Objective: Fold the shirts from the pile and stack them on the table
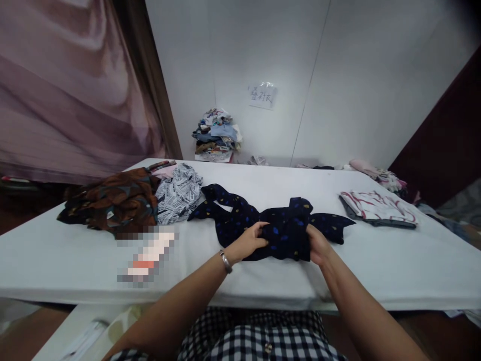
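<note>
A black shirt with blue and yellow spots lies partly spread across the white table in front of me, its sleeves reaching out left and right. My left hand pinches the cloth near the shirt's middle, thumb and fingers closed on it. At the right end of the bunched part, my right hand grips the shirt's edge; its fingertips are partly hidden behind the fabric. A bracelet circles my left wrist.
Crumpled brown patterned clothing and a newsprint-patterned garment lie to the left, near a blurred-out patch. Folded clothes sit on the right. Behind the table rise a clothes pile and a wall with a paper sign.
</note>
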Action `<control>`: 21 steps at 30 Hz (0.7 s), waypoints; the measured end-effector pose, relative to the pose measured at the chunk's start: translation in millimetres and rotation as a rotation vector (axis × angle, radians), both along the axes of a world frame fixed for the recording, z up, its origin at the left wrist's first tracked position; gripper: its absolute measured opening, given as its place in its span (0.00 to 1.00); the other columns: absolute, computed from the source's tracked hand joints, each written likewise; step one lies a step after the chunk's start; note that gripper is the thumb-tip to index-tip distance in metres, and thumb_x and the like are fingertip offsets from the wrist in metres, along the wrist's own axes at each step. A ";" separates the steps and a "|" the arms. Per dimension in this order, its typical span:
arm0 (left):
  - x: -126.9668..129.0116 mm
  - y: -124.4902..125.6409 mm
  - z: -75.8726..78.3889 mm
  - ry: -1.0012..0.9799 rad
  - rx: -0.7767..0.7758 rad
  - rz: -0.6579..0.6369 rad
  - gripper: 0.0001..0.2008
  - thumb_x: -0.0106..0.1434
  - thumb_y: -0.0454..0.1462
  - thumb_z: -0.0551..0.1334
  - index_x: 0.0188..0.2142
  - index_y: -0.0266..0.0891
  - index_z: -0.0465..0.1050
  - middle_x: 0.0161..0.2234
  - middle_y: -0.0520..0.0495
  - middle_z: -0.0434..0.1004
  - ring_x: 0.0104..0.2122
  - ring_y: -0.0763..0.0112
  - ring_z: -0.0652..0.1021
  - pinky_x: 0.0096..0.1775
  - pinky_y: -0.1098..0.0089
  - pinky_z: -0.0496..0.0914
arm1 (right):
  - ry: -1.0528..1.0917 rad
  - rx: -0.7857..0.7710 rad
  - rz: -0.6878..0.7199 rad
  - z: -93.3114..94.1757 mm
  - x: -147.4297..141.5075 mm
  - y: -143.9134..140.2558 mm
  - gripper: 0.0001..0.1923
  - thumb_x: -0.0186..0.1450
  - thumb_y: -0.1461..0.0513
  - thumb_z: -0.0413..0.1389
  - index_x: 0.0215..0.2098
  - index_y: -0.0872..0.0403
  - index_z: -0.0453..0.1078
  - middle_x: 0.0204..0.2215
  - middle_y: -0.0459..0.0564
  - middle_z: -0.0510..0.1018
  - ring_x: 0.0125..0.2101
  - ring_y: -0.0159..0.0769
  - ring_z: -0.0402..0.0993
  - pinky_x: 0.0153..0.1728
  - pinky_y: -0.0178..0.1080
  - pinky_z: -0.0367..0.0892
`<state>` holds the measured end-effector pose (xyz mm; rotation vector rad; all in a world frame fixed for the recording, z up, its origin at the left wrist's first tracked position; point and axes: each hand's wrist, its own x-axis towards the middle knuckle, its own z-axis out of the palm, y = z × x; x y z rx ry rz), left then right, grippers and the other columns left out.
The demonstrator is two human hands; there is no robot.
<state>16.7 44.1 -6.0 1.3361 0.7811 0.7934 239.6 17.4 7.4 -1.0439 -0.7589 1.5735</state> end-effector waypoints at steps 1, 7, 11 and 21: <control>3.2 -0.5 -0.2 -0.055 -0.036 0.066 0.25 0.49 0.30 0.62 0.49 0.38 0.69 0.43 0.44 0.78 0.45 0.62 0.76 0.52 0.58 0.68 | -0.020 -0.010 -0.018 -3.4 4.3 -0.2 0.10 0.56 0.54 0.62 0.29 0.52 0.74 0.28 0.49 0.81 0.34 0.44 0.78 0.41 0.46 0.73; -5.2 7.9 28.0 -0.089 0.300 0.451 0.28 0.52 0.31 0.61 0.54 0.41 0.66 0.41 0.48 0.75 0.41 0.70 0.75 0.49 0.64 0.69 | -0.033 0.056 0.064 -23.0 21.0 -13.6 0.30 0.62 0.40 0.50 0.53 0.46 0.70 0.46 0.51 0.79 0.48 0.45 0.74 0.49 0.48 0.68; -4.4 2.2 55.6 0.103 0.681 0.477 0.24 0.57 0.31 0.60 0.54 0.44 0.69 0.41 0.49 0.74 0.41 0.73 0.75 0.49 0.67 0.70 | -0.253 0.118 0.025 -36.5 7.6 -15.2 0.43 0.55 0.51 0.64 0.65 0.46 0.56 0.41 0.48 0.80 0.43 0.40 0.76 0.47 0.45 0.68; -29.5 -20.7 107.8 0.106 0.870 0.571 0.23 0.58 0.30 0.60 0.53 0.44 0.70 0.39 0.49 0.78 0.39 0.71 0.77 0.47 0.67 0.71 | -0.503 0.386 -0.193 -34.9 34.0 4.8 0.14 0.57 0.53 0.58 0.36 0.53 0.75 0.30 0.47 0.79 0.33 0.38 0.73 0.36 0.39 0.68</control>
